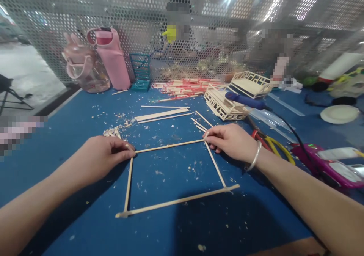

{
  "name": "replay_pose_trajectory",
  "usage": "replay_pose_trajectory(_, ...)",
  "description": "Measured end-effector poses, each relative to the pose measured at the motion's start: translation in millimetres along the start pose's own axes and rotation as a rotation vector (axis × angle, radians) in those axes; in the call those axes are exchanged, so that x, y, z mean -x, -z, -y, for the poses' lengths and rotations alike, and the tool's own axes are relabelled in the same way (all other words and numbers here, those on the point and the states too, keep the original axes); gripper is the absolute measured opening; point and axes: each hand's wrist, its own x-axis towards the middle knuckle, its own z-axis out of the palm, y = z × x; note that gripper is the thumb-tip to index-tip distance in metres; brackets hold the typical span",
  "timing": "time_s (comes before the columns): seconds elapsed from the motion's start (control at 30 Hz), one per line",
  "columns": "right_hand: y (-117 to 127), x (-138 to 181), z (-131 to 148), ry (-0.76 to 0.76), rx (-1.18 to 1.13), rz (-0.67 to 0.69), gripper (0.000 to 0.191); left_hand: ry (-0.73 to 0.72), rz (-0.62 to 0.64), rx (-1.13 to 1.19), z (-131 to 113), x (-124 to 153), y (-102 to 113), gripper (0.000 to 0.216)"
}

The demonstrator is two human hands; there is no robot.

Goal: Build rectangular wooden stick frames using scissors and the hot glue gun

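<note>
A four-sided frame of thin wooden sticks (170, 202) lies on the blue table before me. My left hand (106, 155) pinches its far left corner between thumb and fingers. At the far right corner, my right hand (227, 139) grips the frame the same way, and a short stick end pokes up by the fingertips. The near stick runs past both side sticks at its ends. Behind the frame lie several loose sticks (162, 115), and a few thinner ones rest by my right hand.
Behind stand a pink bottle (115, 62), a clear jug (91, 74), a teal rack (140, 72) and red-wrapped sticks (182, 87). To the right are lattice wooden models (223, 104), a blue-handled corded tool (244, 99), yellow-and-red-handled pliers (273, 146) and a magenta tool (315, 165). Wood crumbs (113, 131) are scattered about.
</note>
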Motion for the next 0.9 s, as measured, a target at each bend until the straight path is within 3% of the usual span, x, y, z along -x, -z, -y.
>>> replay_pose_trajectory(0.33, -1.4, 0.2, 3.3, 0.1, 0.373, -0.039, 0.019, 0.021, 0.067, -0.123, 0.2, 2.5, 0.3, 0.034)
replay_pose_trajectory(0.6, -1.6, -1.0, 6.6, 0.176, 0.433, -0.058, 0.023, 0.013, 0.075, -0.155, 1.0, 3.4, 0.3, 0.031)
replay_pose_trajectory(0.77, 1.5, 2.5, 3.2, 0.085, 0.216, 0.027, 0.012, -0.01, 0.083, -0.139, -0.9, 4.5, 1.0, 0.032)
replay_pose_trajectory(0.9, 8.2, 5.6, 0.0, -0.015, -0.18, 0.038, 0.049, 0.009, 0.086, -0.127, -4.5, 5.7, 2.7, 0.031)
